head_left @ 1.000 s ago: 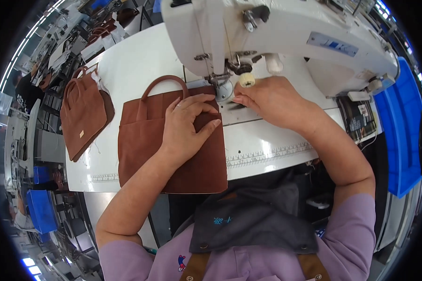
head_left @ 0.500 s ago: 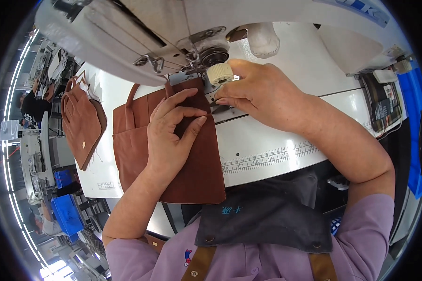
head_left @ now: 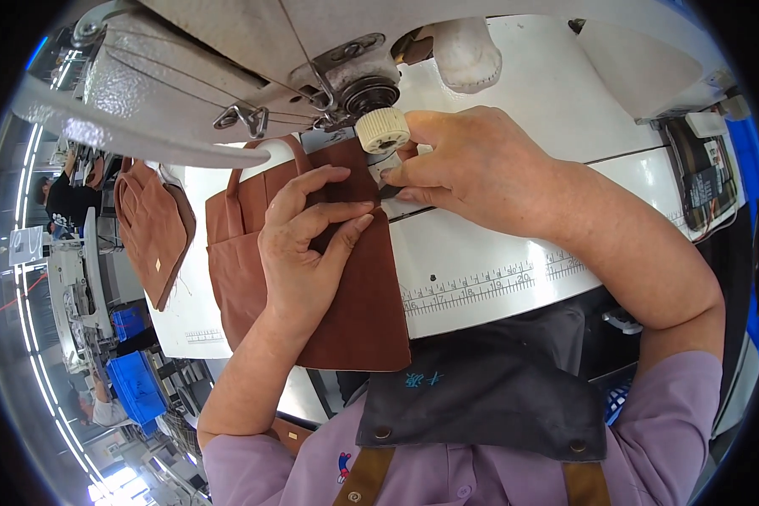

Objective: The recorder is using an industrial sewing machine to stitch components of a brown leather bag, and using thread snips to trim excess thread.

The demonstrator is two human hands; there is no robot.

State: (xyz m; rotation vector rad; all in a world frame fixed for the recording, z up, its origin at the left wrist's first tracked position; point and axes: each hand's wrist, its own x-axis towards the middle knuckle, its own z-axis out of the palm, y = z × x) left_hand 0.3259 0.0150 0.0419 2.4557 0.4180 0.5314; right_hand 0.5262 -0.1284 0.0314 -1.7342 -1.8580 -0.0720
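A brown leather-like bag piece point(head_left: 354, 312) with loop handles lies flat under the head of a white sewing machine point(head_left: 202, 67). My left hand point(head_left: 308, 244) rests on it, thumb and forefinger pinched together at its right edge, the other fingers loosely bent over the surface. Just right of that edge, my right hand point(head_left: 481, 173) is closed beside the machine's cream ribbed knob point(head_left: 383, 130). Its fingertips press together low down by the needle area; whatever is between them is hidden. The machine head covers the far end of the bag piece.
A second brown bag piece point(head_left: 153, 228) with handles lies on the left of the white table point(head_left: 481, 253), which has a ruler strip point(head_left: 497, 282) along its front. Dark packaged material point(head_left: 704, 181) sits at the right end. Blue bins point(head_left: 137, 388) stand beyond on the left.
The whole view has shifted slightly, so the machine head appears farther left. Both hands keep nearly the same hold and place beside the bag piece's edge.
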